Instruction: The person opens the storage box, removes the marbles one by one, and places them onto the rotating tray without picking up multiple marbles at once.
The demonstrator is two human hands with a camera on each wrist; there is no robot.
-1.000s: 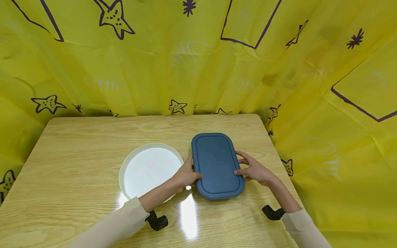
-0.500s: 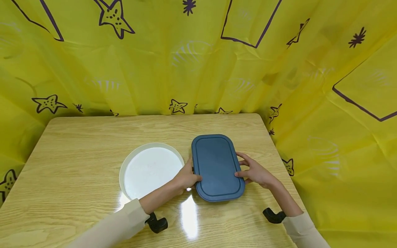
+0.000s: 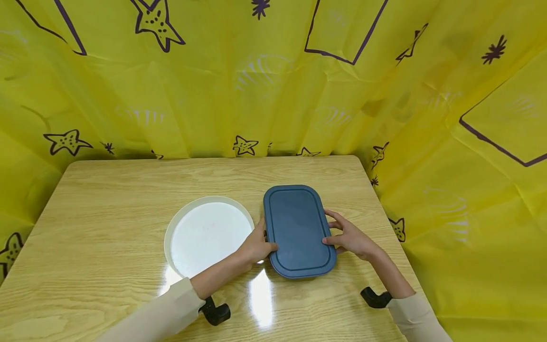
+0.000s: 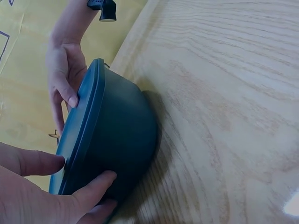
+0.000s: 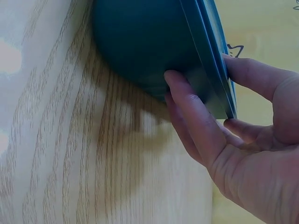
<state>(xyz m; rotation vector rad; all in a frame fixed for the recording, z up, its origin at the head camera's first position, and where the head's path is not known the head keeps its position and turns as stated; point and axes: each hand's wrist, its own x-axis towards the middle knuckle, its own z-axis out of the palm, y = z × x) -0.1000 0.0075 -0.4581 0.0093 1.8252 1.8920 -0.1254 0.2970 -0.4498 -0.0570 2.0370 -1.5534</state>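
Observation:
A dark blue rectangular food container [image 3: 298, 223] with rounded corners and its lid on stands at the right half of the table. My left hand [image 3: 255, 244] grips its left side, the thumb on the lid's edge and the fingers against the wall below. On the opposite side my right hand [image 3: 351, 238] holds it the same way, thumb on the lid. In the left wrist view the container's wall [image 4: 124, 126] tapers down towards the wood. From the right wrist view, fingertips [image 5: 175, 79] press on the wall under the lid's rim. What is inside is hidden.
A round white dish [image 3: 205, 232] with a low pale rim lies just left of the container, partly under my left forearm. The wooden table [image 3: 111, 209] meets a yellow curtain [image 3: 205, 95] printed with starfish at the back and right.
About a second ago the container sat very slightly farther back; it has shifted a little towards me with both hands on it. In the last half second almost nothing has moved.

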